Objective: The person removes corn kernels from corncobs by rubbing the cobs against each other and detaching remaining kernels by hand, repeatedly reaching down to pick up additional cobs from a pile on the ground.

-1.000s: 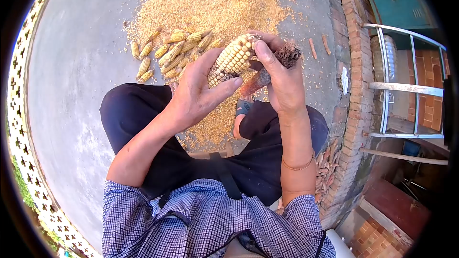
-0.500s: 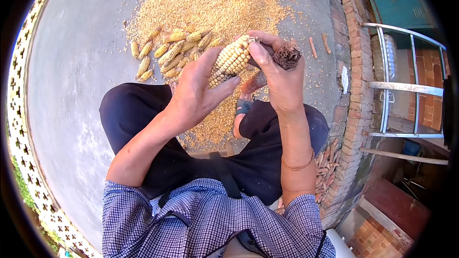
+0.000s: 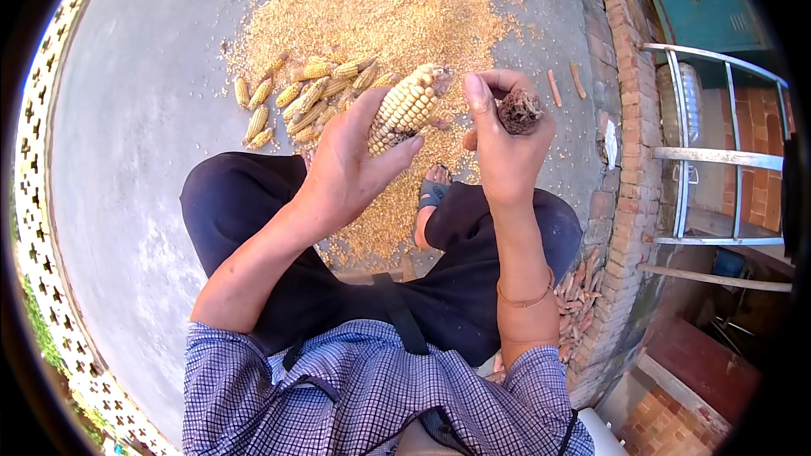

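Note:
My left hand (image 3: pixel 342 156) is closed round an ear of corn (image 3: pixel 409 108) with pale yellow kernels, its tip pointing up and to the right. Dark patches show low on the ear, beside my thumb. Just right of the ear, my right hand (image 3: pixel 507 148) is curled round a bare corncob (image 3: pixel 519 112) whose dark brown, frayed end sticks up from the grip. The rest of that cob is mostly hidden by the hand. A gap separates my right thumb from the ear's tip.
Beyond my hands, several unshelled ears (image 3: pixel 312 101) lie against a wide heap of loose kernels (image 3: pixel 372 17). Stripped cobs (image 3: pixel 579 308) are piled at right by a low brick edge (image 3: pixel 638 160). A metal railing (image 3: pixel 718 154) stands further right.
My right hand has drawn away from the ear to the right, taking the cob with it; its thumb no longer touches the ear's tip. My left hand has barely moved.

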`<state>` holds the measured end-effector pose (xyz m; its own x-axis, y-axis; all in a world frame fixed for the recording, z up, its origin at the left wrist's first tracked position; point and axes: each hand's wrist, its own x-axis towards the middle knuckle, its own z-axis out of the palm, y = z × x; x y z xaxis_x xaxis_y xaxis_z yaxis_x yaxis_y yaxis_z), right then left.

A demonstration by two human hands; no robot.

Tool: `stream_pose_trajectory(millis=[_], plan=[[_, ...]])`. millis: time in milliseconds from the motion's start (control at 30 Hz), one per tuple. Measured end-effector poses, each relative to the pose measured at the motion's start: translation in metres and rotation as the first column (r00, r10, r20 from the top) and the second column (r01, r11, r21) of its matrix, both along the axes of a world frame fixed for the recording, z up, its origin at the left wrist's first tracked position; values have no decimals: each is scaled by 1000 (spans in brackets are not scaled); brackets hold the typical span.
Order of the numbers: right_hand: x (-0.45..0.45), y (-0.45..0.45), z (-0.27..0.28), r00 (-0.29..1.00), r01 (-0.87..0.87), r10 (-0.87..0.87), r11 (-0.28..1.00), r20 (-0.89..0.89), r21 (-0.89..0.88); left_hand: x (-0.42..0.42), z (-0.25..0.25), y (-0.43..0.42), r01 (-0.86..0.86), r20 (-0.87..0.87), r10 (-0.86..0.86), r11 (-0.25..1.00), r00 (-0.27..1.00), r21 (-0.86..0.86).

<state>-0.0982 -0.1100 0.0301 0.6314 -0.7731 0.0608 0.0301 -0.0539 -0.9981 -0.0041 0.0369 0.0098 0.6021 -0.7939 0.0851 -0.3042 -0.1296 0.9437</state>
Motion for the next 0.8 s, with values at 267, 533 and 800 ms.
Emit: stream_pose_trajectory(millis=[267, 533, 800], plan=[[-1, 13, -3, 993, -83, 98, 977, 70, -194, -3, 3, -2, -80, 332, 51, 994, 942, 75], [-7, 12, 5, 995, -99, 99, 994, 10, -41, -5, 3, -2, -56, 340, 34, 997, 940, 55], [-8, 4, 3, 981, -17, 104, 888, 164, -460, -6, 5, -6, 84, -168, -93, 995, 981, -62]])
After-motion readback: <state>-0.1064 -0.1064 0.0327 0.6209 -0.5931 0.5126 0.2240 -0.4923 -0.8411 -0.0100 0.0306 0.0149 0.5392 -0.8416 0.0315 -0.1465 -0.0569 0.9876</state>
